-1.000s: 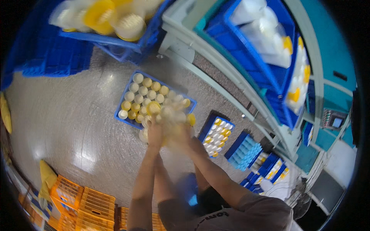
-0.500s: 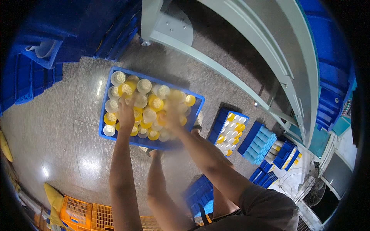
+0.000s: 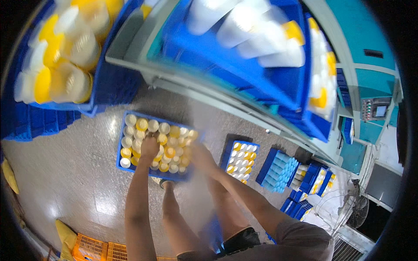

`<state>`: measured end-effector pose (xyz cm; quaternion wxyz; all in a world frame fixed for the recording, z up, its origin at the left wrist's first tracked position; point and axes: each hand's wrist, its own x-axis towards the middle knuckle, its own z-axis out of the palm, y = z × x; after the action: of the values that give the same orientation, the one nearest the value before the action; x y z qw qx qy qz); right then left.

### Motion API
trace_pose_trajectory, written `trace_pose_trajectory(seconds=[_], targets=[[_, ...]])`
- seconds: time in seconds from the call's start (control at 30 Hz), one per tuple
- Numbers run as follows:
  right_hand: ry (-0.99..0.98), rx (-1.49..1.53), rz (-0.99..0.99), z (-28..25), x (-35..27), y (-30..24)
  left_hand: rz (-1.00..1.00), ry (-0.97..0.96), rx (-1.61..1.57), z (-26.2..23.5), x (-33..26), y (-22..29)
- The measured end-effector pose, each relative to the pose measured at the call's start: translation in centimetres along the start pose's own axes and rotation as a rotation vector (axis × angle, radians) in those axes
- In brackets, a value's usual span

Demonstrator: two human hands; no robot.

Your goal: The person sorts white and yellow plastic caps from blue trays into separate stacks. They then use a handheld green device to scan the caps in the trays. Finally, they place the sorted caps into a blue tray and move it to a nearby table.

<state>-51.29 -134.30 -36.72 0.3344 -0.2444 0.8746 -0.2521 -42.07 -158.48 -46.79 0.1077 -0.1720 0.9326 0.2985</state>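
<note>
A blue crate stands on the floor at my feet, packed with upright white and yellow cup-like pieces, open-topped with speckled insides. My left hand is over the left-middle part of the crate, its fingers curled down among the pieces. What they grip is hidden beneath the hand. A yellow cup-like piece stands just beyond it. At the crate's right end is my right hand, smeared by motion. Its fingers cannot be made out, nor whether it holds a piece.
A blue crate of blurred white and yellow pieces is raised at upper left. Another blue crate sits on a grey frame above. Right of my legs are a filled crate and light-blue trays. Orange crates stand at lower left.
My view has shifted, so the floor crate looks smaller and lower, and filled raised crates now show at the top. My left hand's fingers look more curled. My right hand stays blurred at the crate's right end.
</note>
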Motion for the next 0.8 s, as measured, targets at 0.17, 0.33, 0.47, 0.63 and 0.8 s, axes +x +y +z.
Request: trace_pose_trajectory(seconds=[0.17,0.33,0.47,0.63,0.8], targets=[[-0.016,0.183,-0.041,-12.7,-5.3,-4.6,-0.289,0.103,-0.121,-5.1,-0.7,3.9],[0.012,-0.015,-0.01,-11.3,-8.5,-1.2,-0.421,0.162,0.075,-1.2,1.1,-0.3],[-0.176,-0.049,0.455,-4.0,-13.2,6.1,-0.461,-0.068,0.376,5.2,3.2,-4.4],[-0.296,-0.239,0.06,0.7,-20.5,13.6,-0.376,0.057,0.466,8.4,5.9,-10.0],[-0.155,-0.086,0.076,-1.4,-19.1,9.1,-0.318,0.315,0.305,5.4,4.9,-5.9]])
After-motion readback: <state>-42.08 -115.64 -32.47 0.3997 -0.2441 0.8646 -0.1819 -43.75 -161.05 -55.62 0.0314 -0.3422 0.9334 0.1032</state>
